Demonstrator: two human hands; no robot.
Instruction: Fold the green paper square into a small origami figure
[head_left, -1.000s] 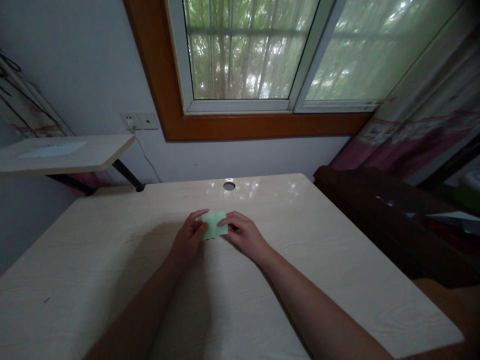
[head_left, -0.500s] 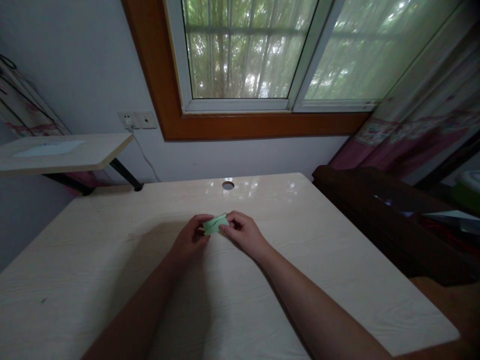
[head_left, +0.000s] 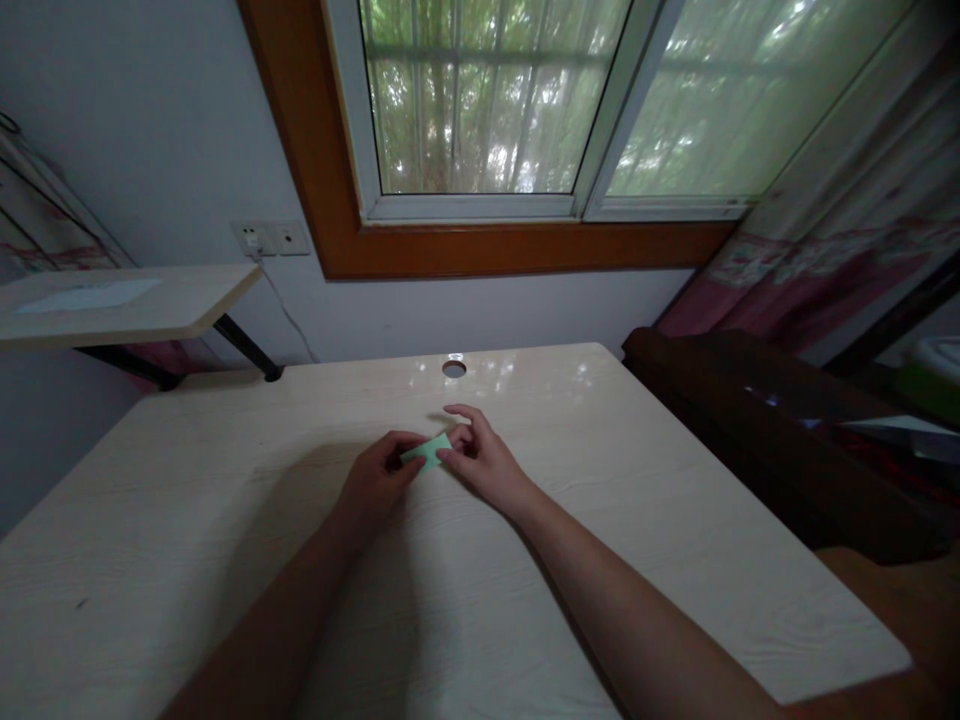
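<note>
A small piece of light green paper [head_left: 430, 452] is held between my two hands, above the middle of the pale desk [head_left: 480, 600]. My left hand [head_left: 381, 470] pinches its left end, the thumb lying on the near face. At its right end, my right hand [head_left: 480, 458] grips the paper with the thumb in front; the index finger is raised and stretched away from it. The paper's far side is hidden, so I cannot tell how many layers it has.
A raised shelf [head_left: 187, 318] on black legs stands at the back left, with a white sheet [head_left: 90, 295] on it. Near the back edge is a round cable hole [head_left: 454, 369]. Dark wooden furniture [head_left: 735, 430] adjoins the right side, below the curtain [head_left: 847, 260].
My right index finger has lifted off the paper and stretched out. The left thumb has come onto the near face, and the raised fold along the paper's top no longer shows.
</note>
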